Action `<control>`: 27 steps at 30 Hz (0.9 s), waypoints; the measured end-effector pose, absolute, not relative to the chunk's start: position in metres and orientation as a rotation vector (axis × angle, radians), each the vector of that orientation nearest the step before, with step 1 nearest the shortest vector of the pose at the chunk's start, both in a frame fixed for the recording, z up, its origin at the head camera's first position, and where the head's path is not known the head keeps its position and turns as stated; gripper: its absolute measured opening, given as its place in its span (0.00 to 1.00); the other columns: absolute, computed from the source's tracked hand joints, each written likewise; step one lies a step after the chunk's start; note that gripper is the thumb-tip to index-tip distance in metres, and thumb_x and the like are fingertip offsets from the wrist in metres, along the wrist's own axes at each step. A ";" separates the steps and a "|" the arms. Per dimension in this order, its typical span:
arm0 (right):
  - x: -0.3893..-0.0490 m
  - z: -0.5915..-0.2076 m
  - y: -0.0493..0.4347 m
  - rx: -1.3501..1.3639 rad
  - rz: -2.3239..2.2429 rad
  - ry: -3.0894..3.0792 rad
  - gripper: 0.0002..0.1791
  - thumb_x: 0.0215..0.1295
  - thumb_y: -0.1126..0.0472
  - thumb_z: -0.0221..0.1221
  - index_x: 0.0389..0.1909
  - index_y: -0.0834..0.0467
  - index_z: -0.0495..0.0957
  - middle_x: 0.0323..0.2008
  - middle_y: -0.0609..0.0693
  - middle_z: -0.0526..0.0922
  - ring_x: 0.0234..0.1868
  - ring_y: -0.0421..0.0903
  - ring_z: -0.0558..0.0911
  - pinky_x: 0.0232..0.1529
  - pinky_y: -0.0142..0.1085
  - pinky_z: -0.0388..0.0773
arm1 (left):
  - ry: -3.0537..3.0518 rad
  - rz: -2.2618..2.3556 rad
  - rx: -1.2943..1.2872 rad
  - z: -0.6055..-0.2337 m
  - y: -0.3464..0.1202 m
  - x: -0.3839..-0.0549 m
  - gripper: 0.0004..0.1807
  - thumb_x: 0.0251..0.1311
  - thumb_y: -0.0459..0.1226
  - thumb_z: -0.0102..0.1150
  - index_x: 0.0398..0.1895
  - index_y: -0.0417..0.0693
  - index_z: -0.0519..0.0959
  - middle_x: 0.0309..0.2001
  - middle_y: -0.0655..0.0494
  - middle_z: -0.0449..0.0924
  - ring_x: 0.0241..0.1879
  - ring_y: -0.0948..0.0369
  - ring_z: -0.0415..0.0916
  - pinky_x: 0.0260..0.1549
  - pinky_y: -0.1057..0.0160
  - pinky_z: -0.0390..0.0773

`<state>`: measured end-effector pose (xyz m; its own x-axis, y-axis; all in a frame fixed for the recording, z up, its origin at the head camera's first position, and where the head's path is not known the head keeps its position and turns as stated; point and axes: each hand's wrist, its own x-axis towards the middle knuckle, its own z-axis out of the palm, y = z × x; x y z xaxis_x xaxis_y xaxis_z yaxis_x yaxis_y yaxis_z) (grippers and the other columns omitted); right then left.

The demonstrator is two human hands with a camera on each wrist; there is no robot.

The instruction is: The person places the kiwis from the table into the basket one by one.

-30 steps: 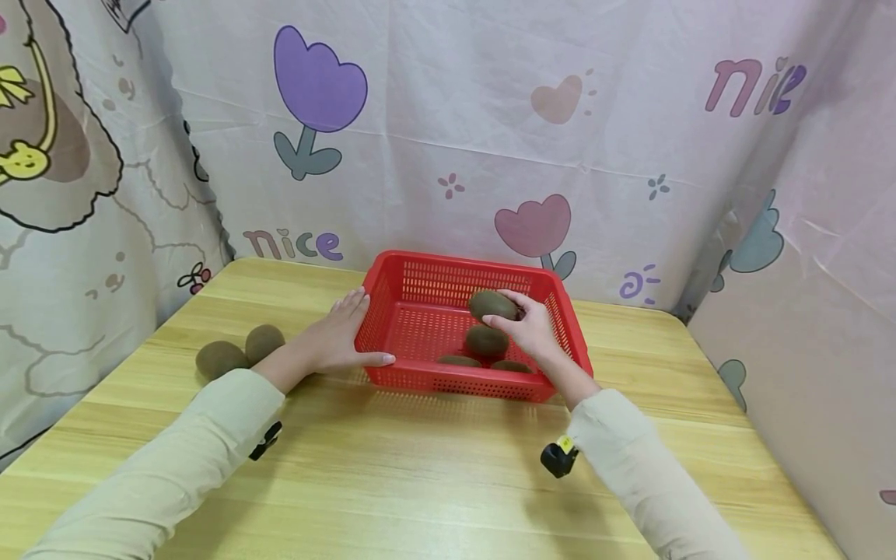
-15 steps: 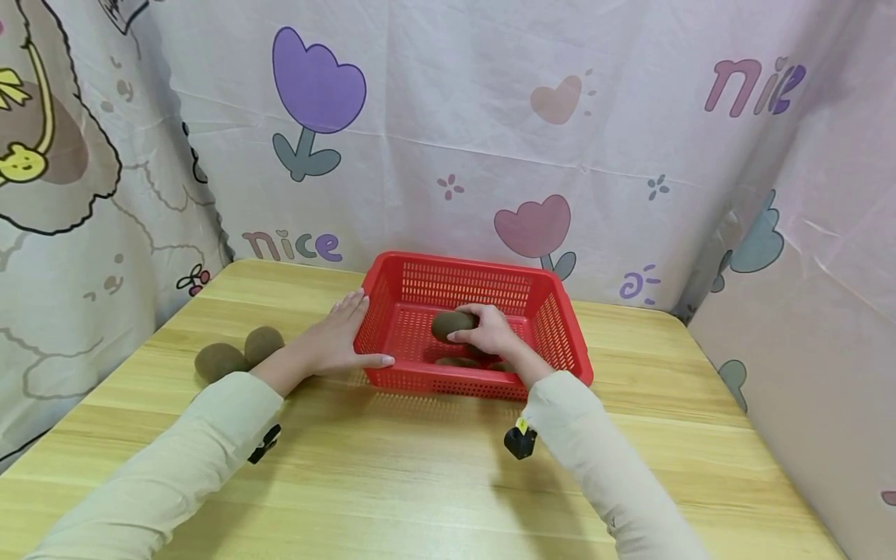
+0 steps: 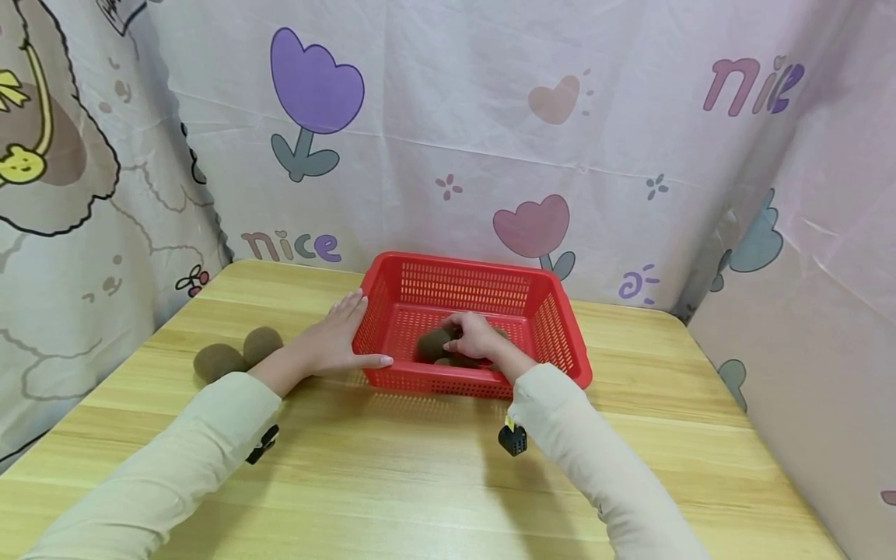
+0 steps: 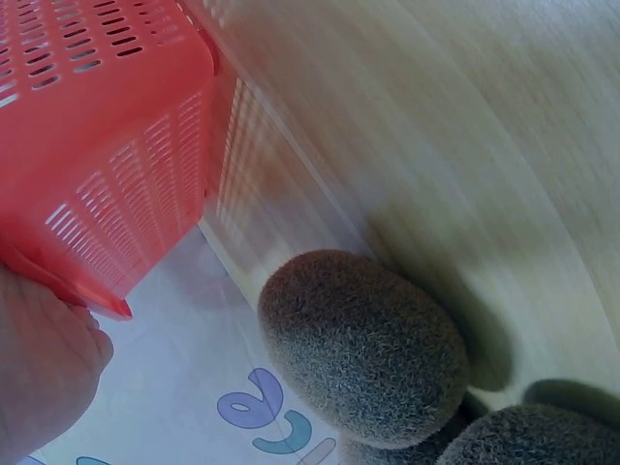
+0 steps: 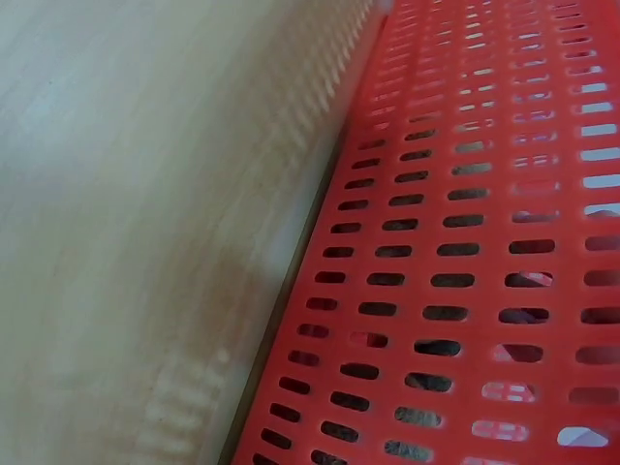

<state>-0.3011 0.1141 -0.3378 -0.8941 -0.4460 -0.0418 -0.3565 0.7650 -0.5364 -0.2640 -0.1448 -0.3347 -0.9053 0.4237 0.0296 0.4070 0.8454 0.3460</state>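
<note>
A red perforated plastic basket (image 3: 479, 379) stands on the wooden table. Inside it, my right hand (image 3: 477, 338) reaches down and grips a brown fuzzy kiwi (image 3: 432, 345) at the basket's front left part. Other kiwis lie beneath and beside that hand, mostly hidden by it. My left hand (image 3: 336, 338) rests against the basket's left front corner, fingers straight along the left rim and thumb laid on the front rim. In the right wrist view, the basket wall (image 5: 446, 281) hides the hand; brown shapes show through its slots.
Left of the basket, beside my left forearm, kiwis (image 3: 218, 362) lie on the table (image 3: 392, 482); the left wrist view shows one fuzzy kiwi (image 4: 363, 349) close up with others behind it. A printed curtain (image 3: 448, 117) hangs behind and at both sides.
My right hand has moved left and down inside the basket with the kiwi, now low among the others. The left hand keeps its place on the rim.
</note>
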 end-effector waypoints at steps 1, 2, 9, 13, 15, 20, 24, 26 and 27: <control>-0.301 -0.338 0.115 -0.636 -0.806 2.787 0.23 0.60 0.65 0.60 0.57 0.64 0.72 0.53 0.60 0.77 0.55 0.54 0.76 0.53 0.43 0.75 | 2.971 0.542 0.672 -0.335 -0.145 -0.264 0.64 0.45 0.70 0.52 0.72 0.34 0.39 0.74 0.39 0.34 0.73 0.43 0.34 0.69 0.42 0.44; -0.301 -0.337 0.115 -0.626 -0.817 2.784 0.22 0.60 0.65 0.59 0.57 0.64 0.72 0.53 0.60 0.77 0.55 0.54 0.75 0.54 0.44 0.75 | 2.970 0.542 0.670 -0.335 -0.144 -0.264 0.64 0.45 0.70 0.52 0.72 0.35 0.39 0.74 0.40 0.34 0.73 0.43 0.33 0.69 0.42 0.44; -0.296 -0.333 0.127 -0.543 -0.992 2.841 0.19 0.62 0.64 0.58 0.55 0.62 0.74 0.55 0.60 0.77 0.57 0.55 0.74 0.57 0.46 0.73 | 2.966 0.553 0.672 -0.334 -0.142 -0.266 0.64 0.44 0.70 0.53 0.72 0.36 0.39 0.74 0.41 0.35 0.73 0.44 0.34 0.69 0.42 0.44; -0.287 -0.327 0.137 -0.558 -1.123 2.868 0.19 0.62 0.61 0.58 0.54 0.61 0.75 0.54 0.59 0.77 0.57 0.56 0.75 0.56 0.47 0.74 | 2.969 0.547 0.675 -0.335 -0.141 -0.266 0.65 0.44 0.70 0.52 0.72 0.35 0.39 0.74 0.40 0.35 0.73 0.44 0.34 0.69 0.42 0.44; -0.280 -0.324 0.143 -0.573 -1.159 2.883 0.20 0.63 0.59 0.58 0.55 0.60 0.74 0.55 0.59 0.77 0.57 0.55 0.75 0.55 0.47 0.74 | 2.967 0.551 0.668 -0.335 -0.141 -0.266 0.65 0.44 0.70 0.52 0.72 0.36 0.39 0.74 0.41 0.34 0.73 0.44 0.33 0.69 0.43 0.44; -0.263 -0.314 0.161 -0.627 -1.146 2.965 0.26 0.64 0.55 0.57 0.61 0.60 0.69 0.60 0.58 0.73 0.63 0.54 0.70 0.61 0.50 0.69 | 2.965 0.586 0.659 -0.335 -0.142 -0.266 0.65 0.44 0.70 0.53 0.72 0.36 0.38 0.74 0.41 0.33 0.73 0.44 0.33 0.69 0.42 0.44; -0.253 -0.312 0.176 -0.678 -1.076 3.053 0.30 0.63 0.53 0.57 0.63 0.61 0.65 0.64 0.59 0.67 0.68 0.57 0.61 0.66 0.54 0.60 | 2.976 0.603 0.647 -0.336 -0.143 -0.265 0.65 0.44 0.69 0.53 0.72 0.35 0.37 0.74 0.39 0.34 0.73 0.43 0.33 0.69 0.41 0.43; -0.248 -0.313 0.184 -0.677 -1.037 3.089 0.33 0.63 0.52 0.57 0.65 0.62 0.63 0.65 0.61 0.64 0.70 0.58 0.56 0.67 0.56 0.56 | 2.995 0.592 0.632 -0.337 -0.144 -0.264 0.65 0.44 0.69 0.53 0.72 0.35 0.37 0.74 0.38 0.34 0.73 0.42 0.33 0.69 0.41 0.42; -0.246 -0.313 0.188 -0.670 -1.017 3.104 0.34 0.62 0.51 0.58 0.65 0.62 0.62 0.66 0.61 0.63 0.70 0.59 0.54 0.67 0.57 0.55 | 3.005 0.587 0.628 -0.337 -0.144 -0.263 0.65 0.45 0.69 0.53 0.72 0.34 0.37 0.73 0.37 0.34 0.72 0.41 0.33 0.69 0.40 0.41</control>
<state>-0.2461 0.1883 -0.3131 -0.9013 -0.3124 0.3000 -0.4293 0.7357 -0.5238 -0.2633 -0.1439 -0.3374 -0.9192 0.3891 0.0600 0.3831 0.8488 0.3645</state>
